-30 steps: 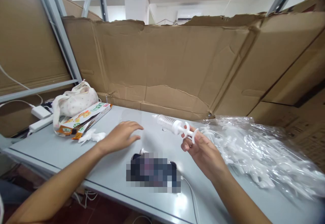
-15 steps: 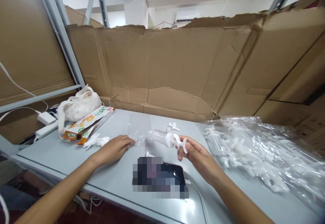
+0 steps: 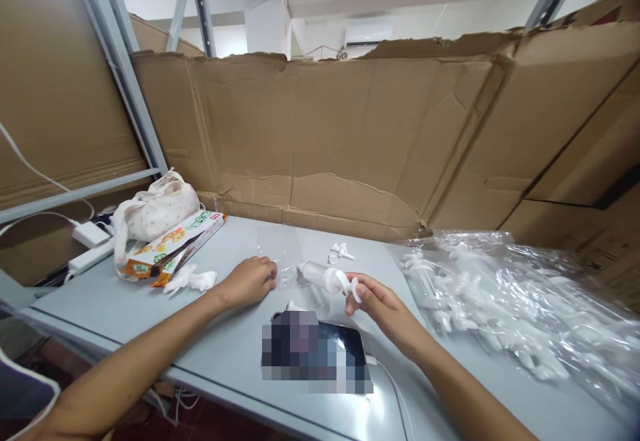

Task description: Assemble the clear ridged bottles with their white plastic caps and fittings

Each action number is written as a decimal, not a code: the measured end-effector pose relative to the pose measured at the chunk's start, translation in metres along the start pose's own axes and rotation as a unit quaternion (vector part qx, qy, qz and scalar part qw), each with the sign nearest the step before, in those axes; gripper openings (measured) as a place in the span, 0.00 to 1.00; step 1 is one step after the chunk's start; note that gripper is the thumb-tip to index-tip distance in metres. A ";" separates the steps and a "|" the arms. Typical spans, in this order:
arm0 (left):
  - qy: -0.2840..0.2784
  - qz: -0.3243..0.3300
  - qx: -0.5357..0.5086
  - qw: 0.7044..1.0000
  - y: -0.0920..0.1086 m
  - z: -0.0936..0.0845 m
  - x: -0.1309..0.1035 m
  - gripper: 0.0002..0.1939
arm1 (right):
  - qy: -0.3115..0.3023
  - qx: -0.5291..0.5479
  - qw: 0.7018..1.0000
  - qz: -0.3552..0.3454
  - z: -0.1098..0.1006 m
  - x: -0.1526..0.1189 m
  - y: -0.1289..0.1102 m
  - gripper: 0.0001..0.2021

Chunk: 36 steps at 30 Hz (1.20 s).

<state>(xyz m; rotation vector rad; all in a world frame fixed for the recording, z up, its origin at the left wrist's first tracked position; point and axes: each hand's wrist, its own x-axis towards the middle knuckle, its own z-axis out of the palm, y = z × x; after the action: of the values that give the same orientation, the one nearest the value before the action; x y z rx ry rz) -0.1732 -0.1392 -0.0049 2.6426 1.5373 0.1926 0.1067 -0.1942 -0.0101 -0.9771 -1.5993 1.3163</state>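
My right hand (image 3: pixel 373 301) is closed around the white plunger end of a clear plastic syringe (image 3: pixel 320 277). The syringe tilts slightly, its tip pointing left at the near right corner of a clear plastic bag (image 3: pixel 280 244). On the left edge of that bag, my left hand (image 3: pixel 250 281) rests low over the table with its fingers curled in on the film. Small white plastic parts (image 3: pixel 341 253) lie just behind the syringe. A phone (image 3: pixel 345 341), partly blurred out, lies in front of the hands with a white cable plugged in.
On the right spreads a large clear bag (image 3: pixel 480 294) full of white syringes and parts. At left are a snack packet (image 3: pixel 175 244), a white cloth pouch (image 3: pixel 157 207), crumpled white plastic (image 3: pixel 193 277) and a power strip (image 3: pixel 93 254). Cardboard (image 3: pixel 310 134) walls the table's back.
My left hand has moved right and its fingers have curled at the bag, which has shifted slightly right. The syringe in my right hand has come lower and a bit closer to the bag.
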 end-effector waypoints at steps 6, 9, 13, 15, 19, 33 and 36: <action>-0.006 -0.020 -0.010 1.000 0.007 -0.003 -0.006 0.07 | 0.007 -0.056 0.998 -0.012 0.003 0.000 0.000 0.23; -0.022 -0.067 -0.023 0.997 0.009 -0.006 -0.010 0.11 | -0.005 -0.077 0.997 -0.012 0.006 -0.001 -0.003 0.23; -0.045 -0.102 -0.043 0.993 0.005 -0.008 -0.010 0.14 | -0.014 -0.082 0.997 -0.006 0.009 -0.002 -0.007 0.23; -0.047 -0.110 -0.048 0.992 0.001 -0.007 -0.008 0.14 | -0.013 -0.082 0.997 -0.007 0.009 -0.003 -0.007 0.23; -0.035 -0.112 -0.054 0.992 -0.002 -0.004 -0.004 0.09 | -0.008 -0.086 0.996 -0.009 0.009 -0.003 -0.007 0.24; -0.080 0.103 -0.135 0.982 0.005 -0.011 -0.030 0.14 | 0.005 -0.094 0.996 -0.004 0.009 -0.003 -0.010 0.26; -0.027 0.079 -0.126 0.988 0.004 -0.010 -0.024 0.15 | -0.003 -0.095 0.995 -0.001 0.010 -0.003 -0.010 0.26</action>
<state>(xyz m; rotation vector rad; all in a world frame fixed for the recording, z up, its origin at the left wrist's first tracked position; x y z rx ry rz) -0.1834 -0.1618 0.0040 2.5439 1.1975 0.3006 0.0980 -0.2019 -0.0015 -1.0848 -1.7541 1.1830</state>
